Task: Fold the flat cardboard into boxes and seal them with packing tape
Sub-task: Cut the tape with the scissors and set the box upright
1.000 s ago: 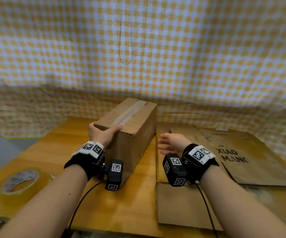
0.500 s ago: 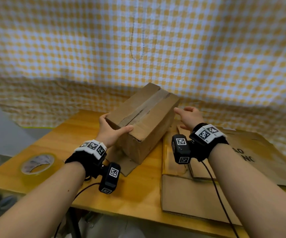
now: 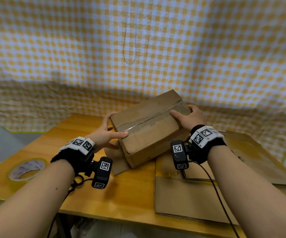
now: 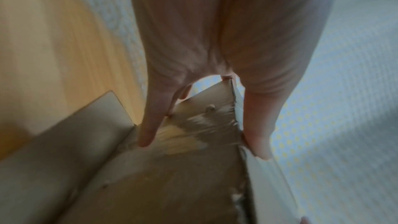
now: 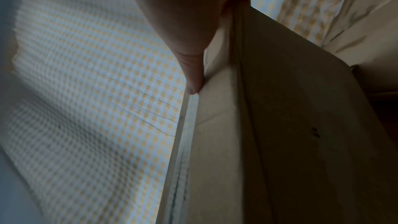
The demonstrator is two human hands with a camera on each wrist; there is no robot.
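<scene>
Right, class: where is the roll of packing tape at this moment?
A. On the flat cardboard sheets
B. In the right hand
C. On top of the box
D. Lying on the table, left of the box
D: the roll of packing tape lies flat on the table, left of the box that both hands hold.

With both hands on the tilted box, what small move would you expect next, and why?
Probably set the box down flat on the table, seam up. The left hand and right hand grip opposite ends, the box is tilted, its top seam looks torn and untaped, and the tape roll lies untouched.
</scene>
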